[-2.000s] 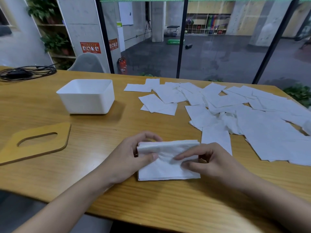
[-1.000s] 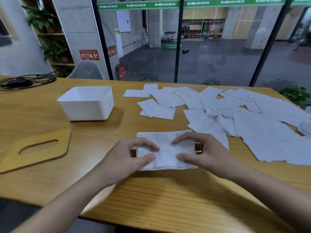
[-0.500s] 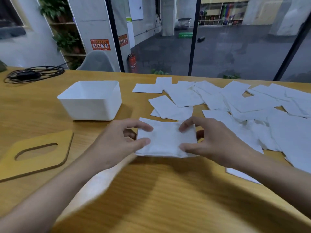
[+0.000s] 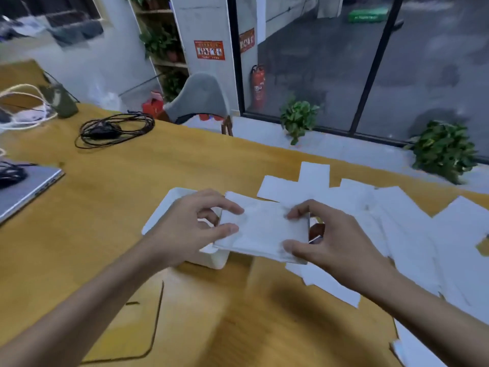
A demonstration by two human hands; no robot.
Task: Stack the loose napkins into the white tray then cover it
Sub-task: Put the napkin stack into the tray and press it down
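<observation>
While over tray (image 4: 164, 207), napkins (image 4: 264, 229) between hands (image 4: 185, 229).

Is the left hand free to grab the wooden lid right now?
Probably not yet. The left hand is pinching one end of the napkin stack over the white tray, with the right hand on the other end. The wooden lid lies uncovered near the left forearm.

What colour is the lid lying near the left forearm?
Light wood-tan with a darker edge; the lid shows, blurred, in the head view.
</observation>
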